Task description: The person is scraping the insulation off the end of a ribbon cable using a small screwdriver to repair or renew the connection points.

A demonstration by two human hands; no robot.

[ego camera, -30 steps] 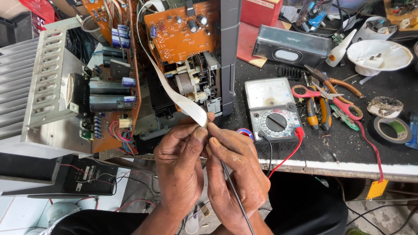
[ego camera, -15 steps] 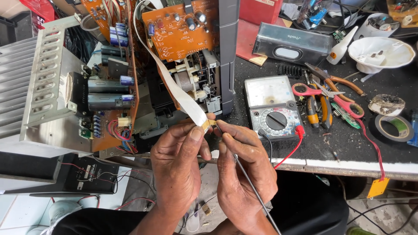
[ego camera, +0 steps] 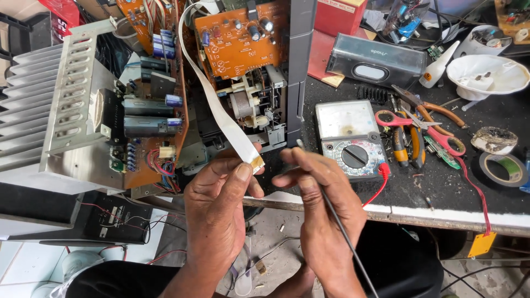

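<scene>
From the head camera we see our left hand (ego camera: 218, 207) with its fingers pinched on the end of the white ribbon cable (ego camera: 218, 113), just in front of the opened amplifier (ego camera: 165, 105). Our right hand (ego camera: 326, 201) grips a thin probe (ego camera: 345, 237) beside the multimeter (ego camera: 349, 138) on the desk (ego camera: 441, 187).

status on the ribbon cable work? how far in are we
Done: the chassis is opened up, boards exposed, and the white ribbon cable has its lower end free of any socket. In hand: the left hand pinches that free end between its fingers, while the right hand holds a thin dark probe beside the contact strip. The multimeter sits alongside on the bench. Left: the cable end is not plugged in, and the unit is not closed.
</scene>
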